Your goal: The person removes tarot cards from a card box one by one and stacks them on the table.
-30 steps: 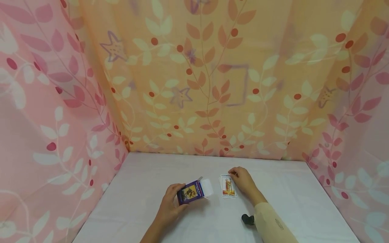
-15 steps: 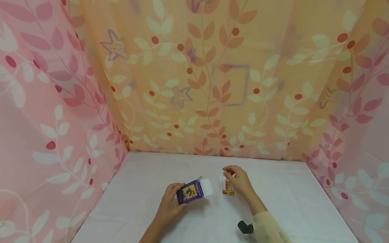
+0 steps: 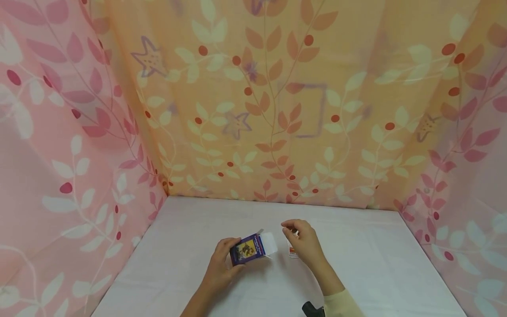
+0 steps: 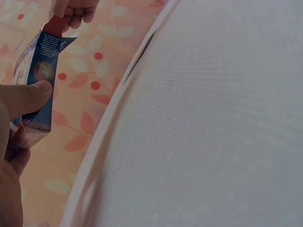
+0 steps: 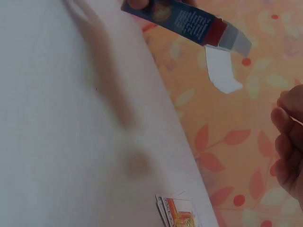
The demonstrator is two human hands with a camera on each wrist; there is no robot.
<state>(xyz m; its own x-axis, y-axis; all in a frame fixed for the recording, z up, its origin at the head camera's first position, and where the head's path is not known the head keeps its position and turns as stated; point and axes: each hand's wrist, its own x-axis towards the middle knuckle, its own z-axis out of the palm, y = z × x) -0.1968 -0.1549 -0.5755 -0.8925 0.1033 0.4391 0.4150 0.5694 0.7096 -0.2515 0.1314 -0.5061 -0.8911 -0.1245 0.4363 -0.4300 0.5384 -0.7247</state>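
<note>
My left hand (image 3: 218, 266) grips a small purple-blue card box (image 3: 247, 249) with a yellow picture, its thumb on one side as the left wrist view shows. The box is tilted up off the table, its end flap (image 5: 221, 71) hanging open toward the right. Just right of the flap, my right hand (image 3: 306, 242) hovers with loosely bent fingers, and no thing shows between them. Under that hand lies a small stack of picture cards (image 3: 293, 253), mostly hidden from the head view; the right wrist view shows the stack's corner (image 5: 177, 213) with its edges slightly fanned.
A white cloth covers the table (image 3: 190, 229). A black piece (image 3: 313, 309) juts from beside the right sleeve (image 3: 342, 304). Flowered curtains stand behind (image 3: 222, 145), at left (image 3: 99, 185) and at right (image 3: 467, 189).
My right hand has moved left, from the cards' right edge to over the stack, covering most of it. The left hand and the box have stayed nearly still.
</note>
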